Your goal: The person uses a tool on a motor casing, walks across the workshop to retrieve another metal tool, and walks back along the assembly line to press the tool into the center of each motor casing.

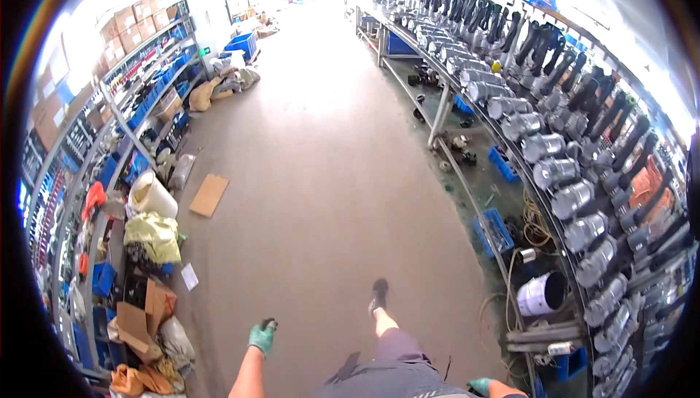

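Far ahead of the left hand [262,337], blown-out white light bleached the distance and laid glare on the floor [306,128]. Well left of that hand, fisheye distortion curved the rack [128,128] toward a black, colour-fringed rim.

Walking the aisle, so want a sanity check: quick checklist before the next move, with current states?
1. Left hand gloved: ok, green glove.
2. Right hand empty: cannot tell, only part shows at the lower edge.
3. Floor free of flat litter: not ok, a brown cardboard sheet and a white paper lie on the left side.
4. White bucket under the right-hand rack upright: not ok, on its side.
5. Silver cylindrical units lined up along the rack: ok, in a long row.
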